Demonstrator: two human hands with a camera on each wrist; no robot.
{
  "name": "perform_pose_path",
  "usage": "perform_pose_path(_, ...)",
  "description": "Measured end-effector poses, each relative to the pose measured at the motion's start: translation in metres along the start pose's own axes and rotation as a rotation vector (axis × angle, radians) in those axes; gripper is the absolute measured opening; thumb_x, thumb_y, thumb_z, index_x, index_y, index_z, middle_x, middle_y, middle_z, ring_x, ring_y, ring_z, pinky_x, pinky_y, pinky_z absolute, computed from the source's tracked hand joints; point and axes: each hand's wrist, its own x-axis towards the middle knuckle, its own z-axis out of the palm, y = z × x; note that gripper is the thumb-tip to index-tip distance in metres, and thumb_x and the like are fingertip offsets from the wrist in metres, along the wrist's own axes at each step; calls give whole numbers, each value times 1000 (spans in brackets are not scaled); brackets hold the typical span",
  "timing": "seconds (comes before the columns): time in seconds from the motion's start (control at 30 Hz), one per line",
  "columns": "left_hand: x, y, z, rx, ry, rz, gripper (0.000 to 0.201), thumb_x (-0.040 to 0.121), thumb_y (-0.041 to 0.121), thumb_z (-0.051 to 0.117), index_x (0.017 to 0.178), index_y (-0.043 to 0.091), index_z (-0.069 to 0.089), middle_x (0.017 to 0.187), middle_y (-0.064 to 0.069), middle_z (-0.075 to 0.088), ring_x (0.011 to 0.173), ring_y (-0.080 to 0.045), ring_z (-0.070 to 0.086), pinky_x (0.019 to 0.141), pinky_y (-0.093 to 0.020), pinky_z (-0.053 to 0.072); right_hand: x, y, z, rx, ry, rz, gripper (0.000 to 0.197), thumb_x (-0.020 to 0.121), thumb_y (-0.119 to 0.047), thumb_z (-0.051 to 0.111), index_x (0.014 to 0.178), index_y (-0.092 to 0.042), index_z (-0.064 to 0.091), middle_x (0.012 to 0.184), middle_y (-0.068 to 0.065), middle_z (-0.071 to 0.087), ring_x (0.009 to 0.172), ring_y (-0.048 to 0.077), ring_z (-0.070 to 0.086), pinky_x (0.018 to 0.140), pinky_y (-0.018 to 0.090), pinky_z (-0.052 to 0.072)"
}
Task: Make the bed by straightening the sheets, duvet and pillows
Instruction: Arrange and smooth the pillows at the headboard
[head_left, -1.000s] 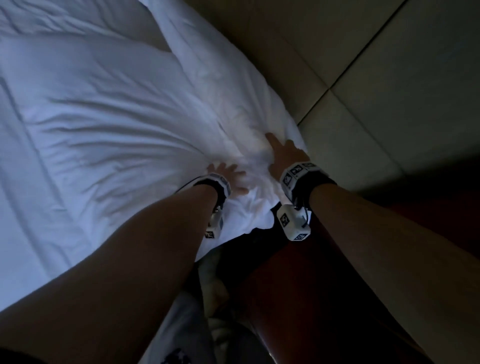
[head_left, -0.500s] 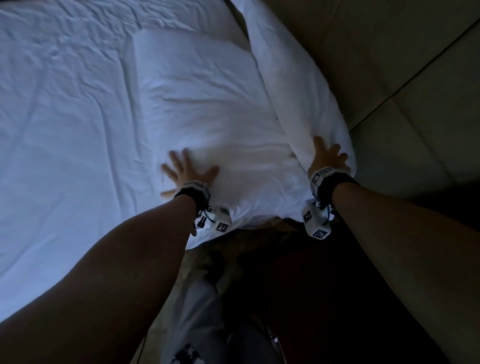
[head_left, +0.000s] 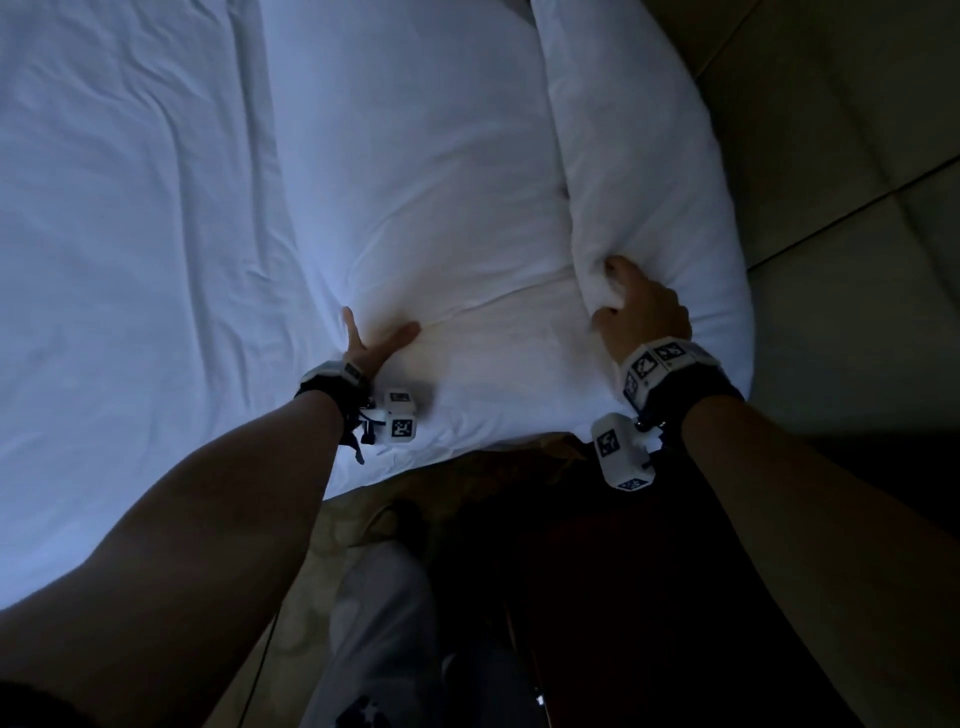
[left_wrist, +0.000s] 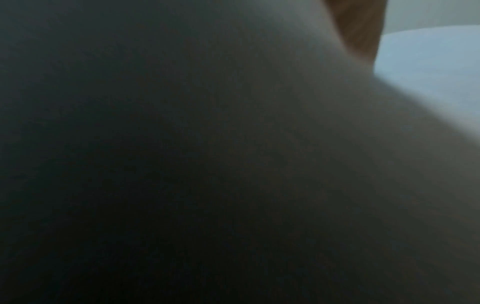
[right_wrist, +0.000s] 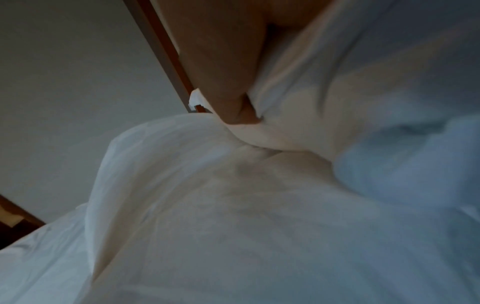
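Note:
A flat white pillow (head_left: 415, 182) lies on the white bed sheet (head_left: 130, 208). A second white pillow (head_left: 639, 156) leans against the headboard to its right. My left hand (head_left: 374, 338) presses on the flat pillow's near left edge with thumb and a finger spread; the other fingers are hidden in the fabric. My right hand (head_left: 639, 312) grips the second pillow's near corner, fingers curled into bunched fabric. The right wrist view shows a finger (right_wrist: 228, 82) dug into the pillow cloth (right_wrist: 233, 205). Dark fabric fills most of the left wrist view, leaving only a strip of finger (left_wrist: 361, 26).
A padded beige headboard (head_left: 831, 156) runs along the right. Dark wooden furniture (head_left: 623, 597) stands below the pillows beside the bed's edge. My legs (head_left: 384, 623) stand on patterned carpet (head_left: 467, 467) next to it. The sheet is wrinkled to the left.
My right hand lay flat on the second pillow and now has its fingers curled into that pillow's corner. My left hand's fingers have sunk into the flat pillow's edge.

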Motion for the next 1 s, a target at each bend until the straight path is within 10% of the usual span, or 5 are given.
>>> perform_pose_path(0.27,-26,74,114,-159,-270,224,93,66,60,76,142,17,44,139,-3,53,127,-20,49,111,-35,35,2,-13,-60,128,299,-123,47,88,-14,47,128,-35,60,114,4,68,103,26,62,81,28,49)
perform_pose_path(0.6,-42,47,89,-118,-4,9,136,58,55,85,151,29,-11,154,-10,29,136,-31,36,109,-45,34,-12,-9,-41,-131,-198,68,74,87,-38,57,148,-44,16,136,9,49,120,36,51,100,41,43)
perform_pose_path(0.73,-51,54,63,-106,24,-25,154,35,68,83,151,32,-12,148,-9,39,126,-35,47,102,-52,42,-10,-25,-37,-173,-147,104,70,84,-37,61,143,-34,24,143,13,31,128,38,35,103,50,36)
perform_pose_path(0.9,-67,102,42,37,147,84,133,60,77,67,153,18,-8,159,-12,13,144,-35,22,117,-50,21,6,-50,-52,-240,-87,129,73,86,-39,60,146,-29,20,155,11,6,140,36,13,110,54,23)
perform_pose_path(1.0,-63,137,27,-146,135,135,155,34,85,72,151,28,-14,155,-15,21,134,-35,39,100,-49,41,17,-59,-60,-253,-111,98,78,89,-39,58,149,-33,10,159,3,-2,144,36,5,112,57,19)
